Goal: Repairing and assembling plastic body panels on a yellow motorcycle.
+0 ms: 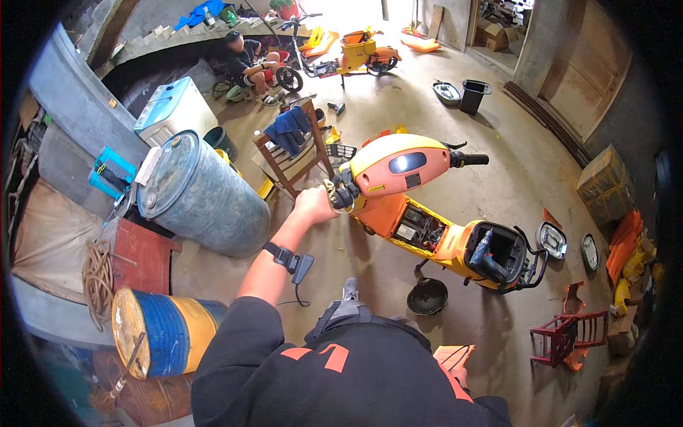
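The orange scooter (447, 243), right of centre, looks heavy and stiff — best steadied by its left handlebar end (346, 193), which the left hand (314, 205) grips — while the right hand (461, 376) (lower centre, partly hidden) grasps a seemingly light orange panel (451, 354).

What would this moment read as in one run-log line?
left grip: closed on handlebar of yellow-orange scooter | right grip: low, apparently holding orange panel | power drill: in scooter's open rear compartment

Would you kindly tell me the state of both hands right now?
Left hand: closed on the black left handlebar of the yellow-and-orange scooter.
Right hand: holding an orange angular panel, its grip partly hidden.
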Motion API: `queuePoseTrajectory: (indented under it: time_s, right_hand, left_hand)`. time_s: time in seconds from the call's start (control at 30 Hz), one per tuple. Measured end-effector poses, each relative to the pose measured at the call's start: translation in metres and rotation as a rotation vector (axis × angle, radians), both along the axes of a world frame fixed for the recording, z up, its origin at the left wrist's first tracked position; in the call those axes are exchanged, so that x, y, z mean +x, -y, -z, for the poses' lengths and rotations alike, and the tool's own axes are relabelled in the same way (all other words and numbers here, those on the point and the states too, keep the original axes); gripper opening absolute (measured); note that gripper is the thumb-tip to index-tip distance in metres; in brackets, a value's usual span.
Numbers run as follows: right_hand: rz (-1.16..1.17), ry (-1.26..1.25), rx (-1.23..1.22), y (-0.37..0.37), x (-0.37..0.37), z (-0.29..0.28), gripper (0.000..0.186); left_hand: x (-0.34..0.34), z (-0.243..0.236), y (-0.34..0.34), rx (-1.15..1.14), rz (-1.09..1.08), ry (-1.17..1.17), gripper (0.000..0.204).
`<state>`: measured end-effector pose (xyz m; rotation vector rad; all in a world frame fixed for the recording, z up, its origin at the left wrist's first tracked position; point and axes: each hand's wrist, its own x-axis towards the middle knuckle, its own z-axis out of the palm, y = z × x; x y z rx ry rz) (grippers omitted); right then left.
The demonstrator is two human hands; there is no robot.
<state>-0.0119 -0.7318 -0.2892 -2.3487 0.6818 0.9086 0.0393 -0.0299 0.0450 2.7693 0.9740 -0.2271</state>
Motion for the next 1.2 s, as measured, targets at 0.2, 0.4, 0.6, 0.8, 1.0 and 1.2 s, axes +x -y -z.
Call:
queuePoseTrajectory:
  time_s: [0.2,0.4,0.6,0.8,1.0,1.2]
  right_hand:
    - [0.192,0.022,0.283,-0.03,0.014,-0.023,0.03]
    - [-0.11,0.058,0.043,-0.033,0.026,-0.015,0.028]
    - [-0.035,0.086,0.186,-0.055,0.029,-0.044,0.028]
    - [0.019,0.028,0.115,0.023,0.012,0.052,0.031]
    - [0.009,0.001,0.084,-0.002,0.012,0.025,0.035]
    - [-0.075,-0.011,0.015,-0.005,0.017,0.025,0.031]
  left_hand:
    - [-0.005,-0.006,0.003,-0.003,-0.018,0.027,0.05]
    - [0.001,-0.001,0.002,-0.024,0.008,0.066,0.047]
    - [-0.006,0.004,-0.002,-0.021,-0.014,0.053,0.048]
    - [0.007,-0.002,0.002,-0.05,0.011,0.041,0.049]
    - [-0.003,-0.004,0.001,-0.036,-0.026,0.028,0.05]
    - [-0.003,-0.001,-0.002,-0.034,-0.008,0.012,0.049]
